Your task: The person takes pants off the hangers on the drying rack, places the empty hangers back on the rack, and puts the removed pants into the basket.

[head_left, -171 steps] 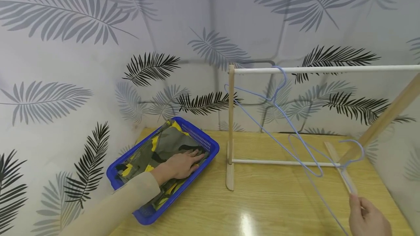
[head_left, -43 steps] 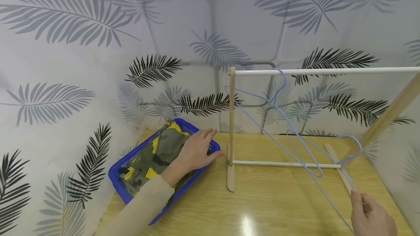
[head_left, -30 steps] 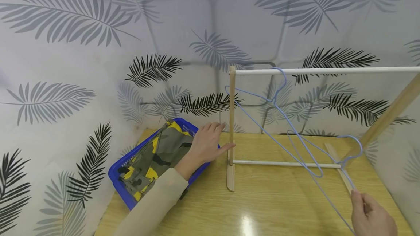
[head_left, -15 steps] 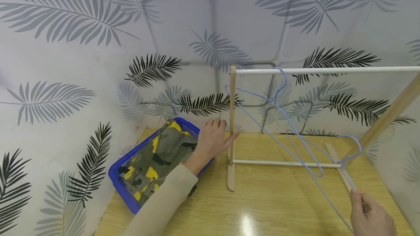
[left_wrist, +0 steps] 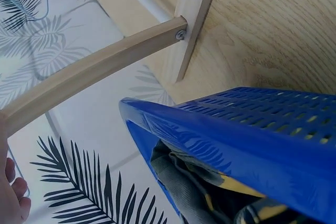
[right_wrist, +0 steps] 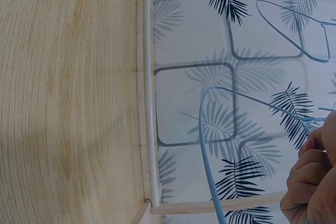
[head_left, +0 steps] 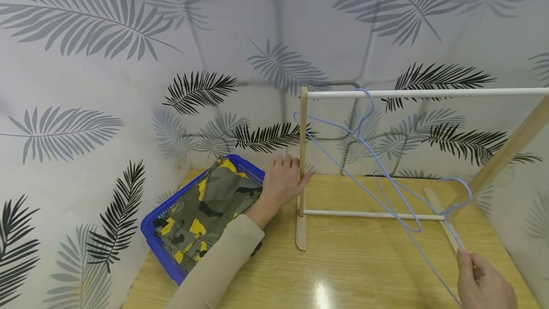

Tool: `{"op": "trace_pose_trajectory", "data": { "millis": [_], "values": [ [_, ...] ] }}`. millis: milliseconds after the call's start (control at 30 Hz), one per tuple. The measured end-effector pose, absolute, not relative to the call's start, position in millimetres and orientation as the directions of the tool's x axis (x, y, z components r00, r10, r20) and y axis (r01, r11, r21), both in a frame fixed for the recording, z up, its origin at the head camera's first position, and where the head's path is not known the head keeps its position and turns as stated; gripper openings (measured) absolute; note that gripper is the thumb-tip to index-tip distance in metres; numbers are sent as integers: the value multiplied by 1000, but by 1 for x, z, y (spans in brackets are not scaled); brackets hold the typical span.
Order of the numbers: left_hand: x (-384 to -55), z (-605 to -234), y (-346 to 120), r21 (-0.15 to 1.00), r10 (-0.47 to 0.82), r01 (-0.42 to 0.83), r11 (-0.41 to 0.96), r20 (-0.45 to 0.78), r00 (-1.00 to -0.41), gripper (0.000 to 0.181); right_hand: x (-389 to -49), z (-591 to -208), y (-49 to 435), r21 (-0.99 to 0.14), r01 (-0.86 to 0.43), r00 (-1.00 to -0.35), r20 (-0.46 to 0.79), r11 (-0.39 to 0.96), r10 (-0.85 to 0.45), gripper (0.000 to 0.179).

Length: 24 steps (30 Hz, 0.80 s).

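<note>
My left hand [head_left: 280, 180] is at the left post [head_left: 302, 151] of a small wooden clothes rack, thumb reaching across the post and fingers on its left side. In the left wrist view, its fingers [left_wrist: 18, 188] lie loosely bent beside the post [left_wrist: 100, 72]. My right hand [head_left: 484, 280] pinches the shoulder of a blue wire hanger [head_left: 429, 262], held up in front of the rack. The right wrist view shows this hanger [right_wrist: 206, 145] with the curled right hand [right_wrist: 312, 182]. Another blue hanger [head_left: 377, 159] hangs from the rack's white top bar [head_left: 429, 93].
A blue plastic basket [head_left: 160, 256] stands left of the rack, holding folded camouflage clothing [head_left: 214, 204] in grey, black and yellow. A dark edge of cloth shows beyond my left sleeve. Leaf-patterned wall covering [head_left: 240, 23] backs the wooden table [head_left: 351, 261].
My left hand has lifted off the clothing in the basket and moved right to the rack's left post. The right hand keeps the hanger almost still.
</note>
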<state>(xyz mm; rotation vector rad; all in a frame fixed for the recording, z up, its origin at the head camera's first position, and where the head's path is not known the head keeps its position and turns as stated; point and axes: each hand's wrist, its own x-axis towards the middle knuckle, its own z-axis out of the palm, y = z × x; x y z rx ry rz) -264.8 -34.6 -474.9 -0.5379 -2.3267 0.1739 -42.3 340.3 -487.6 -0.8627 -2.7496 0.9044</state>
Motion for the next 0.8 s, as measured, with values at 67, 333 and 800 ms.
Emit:
{"op": "trace_pose_trajectory", "data": {
  "millis": [67,333,800],
  "values": [
    [-265,-476,-34,-292,434,321,901,635,-639,56,-42,-487,339,-579,478,-831,-54,660,554,64],
    [-268,-479,-33,-364,463,286,886,694,-551,45,-42,-484,337,-581,475,-832,-52,661,552,64],
    [-273,-486,-32,-401,470,248,882,713,-520,39,-45,-473,341,-569,334,-874,113,752,473,59]
  ]
}}
